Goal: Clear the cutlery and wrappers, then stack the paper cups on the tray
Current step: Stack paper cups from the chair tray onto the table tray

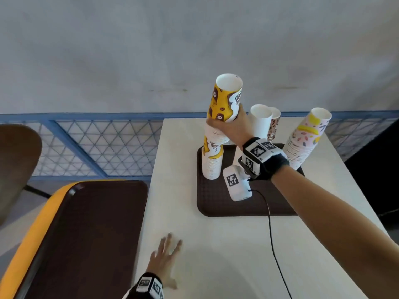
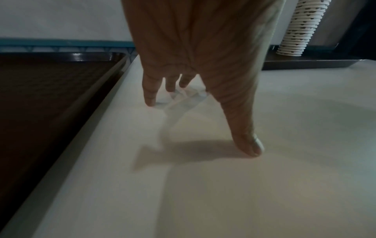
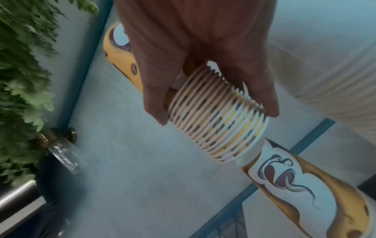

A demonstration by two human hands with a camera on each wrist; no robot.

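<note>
My right hand (image 1: 224, 124) grips a stack of yellow patterned paper cups (image 1: 226, 98) and holds it over a lower stack of the same cups (image 1: 212, 162), which stands on the brown tray (image 1: 226, 203). In the right wrist view my fingers (image 3: 154, 103) curl round the ribbed rims of the held yellow stack (image 3: 215, 127), just above the lower stack (image 3: 305, 185). A white cup stack (image 1: 261, 121), a brown patterned cup (image 1: 274, 126) and a pink patterned stack (image 1: 306, 139) also stand on the tray. My left hand (image 1: 166, 255) rests flat on the white table (image 1: 237, 255), fingers spread, holding nothing.
A second brown tray (image 1: 86, 234) lies on a yellow surface left of the table, also visible as the dark tray (image 2: 50, 104) in the left wrist view. A black cable (image 1: 272, 234) crosses the table. A blue mesh railing (image 1: 97, 145) runs behind.
</note>
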